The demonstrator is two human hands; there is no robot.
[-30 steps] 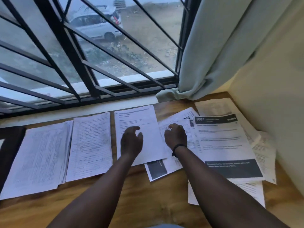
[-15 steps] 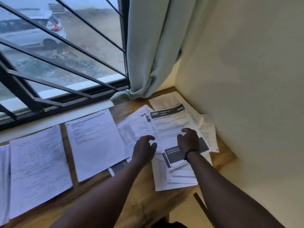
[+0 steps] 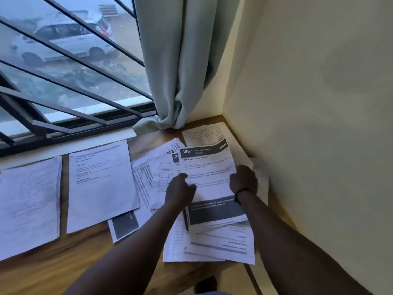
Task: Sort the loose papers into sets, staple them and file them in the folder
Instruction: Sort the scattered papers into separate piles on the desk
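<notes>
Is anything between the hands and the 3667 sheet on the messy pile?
Nothing visible. The white sheet headed 3667 with dark bands lies on top of the loose paper pile; the left hand and right hand already touch it at its side edges.

A messy pile of loose papers (image 3: 204, 241) lies fanned in the table's right corner; its top sheet (image 3: 209, 177) has a dark header reading 3667. Left of it, two sorted sets (image 3: 100, 188) (image 3: 27, 205) lie flat, side by side.
</notes>
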